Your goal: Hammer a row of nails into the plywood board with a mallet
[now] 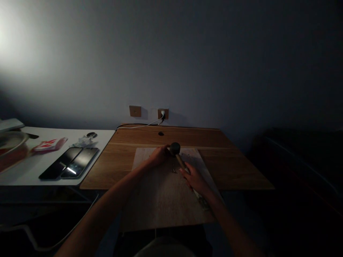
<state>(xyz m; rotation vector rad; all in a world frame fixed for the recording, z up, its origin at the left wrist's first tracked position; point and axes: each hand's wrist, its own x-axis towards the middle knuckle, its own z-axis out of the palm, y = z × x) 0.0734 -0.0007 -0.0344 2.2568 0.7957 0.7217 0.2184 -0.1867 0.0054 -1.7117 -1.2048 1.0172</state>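
Note:
My right hand point(195, 179) is wrapped round the light wooden handle of a mallet point(175, 148). The mallet's dark, round head tilts up to the left, close to the fingers of my left hand point(160, 156). That hand is closed over the far part of a pale board point(163, 203), and whatever its fingertips hold is hidden in shadow. Between the two hands a small, thin metal piece point(174, 170) lies on the board, too dim to name. Beside my right wrist, near the board's right edge, lies a small pale item point(205, 204) I cannot make out.
The board lies on a wooden table point(102, 175) and overhangs its front edge. At left, a white table point(24, 180) bears two dark phone-like slabs point(80, 162), a red-and-white packet point(50, 144) and a bowl point(13, 151). Cables run to a wall socket point(163, 114).

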